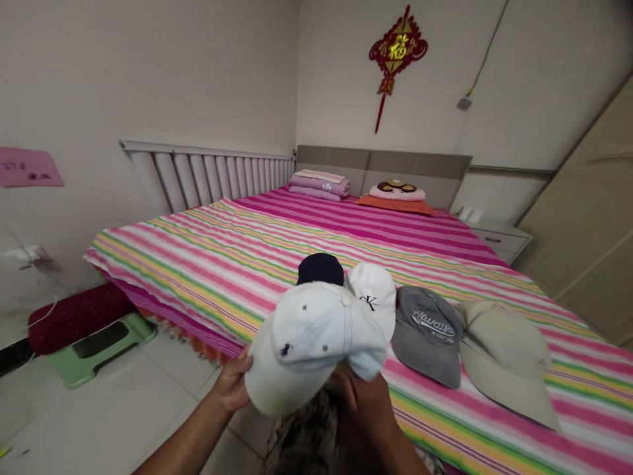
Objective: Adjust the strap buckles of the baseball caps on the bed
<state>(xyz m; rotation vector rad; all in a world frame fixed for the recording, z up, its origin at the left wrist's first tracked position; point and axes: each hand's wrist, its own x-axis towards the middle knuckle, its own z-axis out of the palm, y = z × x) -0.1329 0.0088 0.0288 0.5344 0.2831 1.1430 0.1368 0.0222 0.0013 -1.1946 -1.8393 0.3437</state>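
Note:
A pale blue-white baseball cap (316,330) with a small dark embroidered logo is held up in front of me, over the bed's near edge. My left hand (236,381) grips its brim at the left. On the other side my right hand (361,396) is closed at the cap's back edge, its fingertips partly hidden underneath. Behind the held cap lie a navy cap (321,267), partly covered, and a white cap (372,290) with dark letters. To the right rest a grey cap (428,333) with white lettering and a beige cap (509,353), side by side.
The bed has a striped cover (198,244), folded bedding (320,186) and a pink pillow-like item (397,191) at its head. A white radiator (198,171) runs along the left wall. A green stool (99,346) stands on the floor; a nightstand (502,237) is beyond the bed.

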